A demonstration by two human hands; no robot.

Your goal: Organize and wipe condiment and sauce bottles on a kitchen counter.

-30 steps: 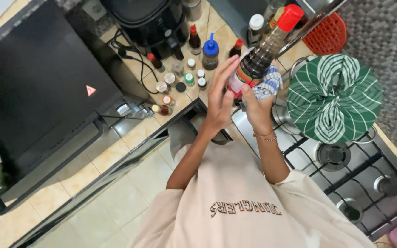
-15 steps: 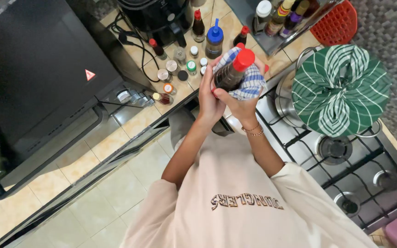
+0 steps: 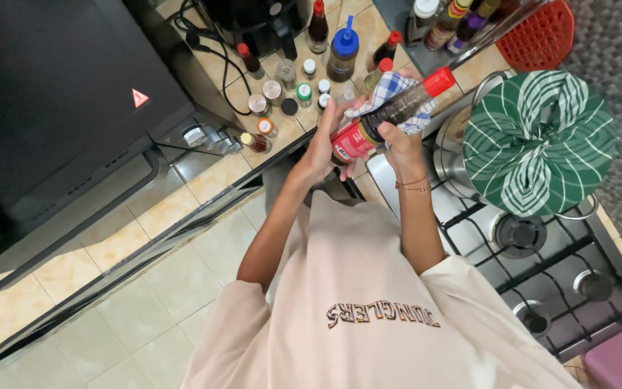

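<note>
Bottle point(image 3: 390, 115): dark, red-capped, held over the counter point(image 3: 217, 180) edge beside the stove point(image 3: 541, 274). Long axis tilted, cap up toward the right. Left hand point(image 3: 325, 140) closed round the labelled base; right hand point(image 3: 401, 137) pressed a checked cloth point(image 3: 390, 90) against the middle.

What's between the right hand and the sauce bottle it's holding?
In the head view, a blue checked cloth is bunched between the right hand and the dark bottle; the left hand touches the bottle's red label bare.
</note>
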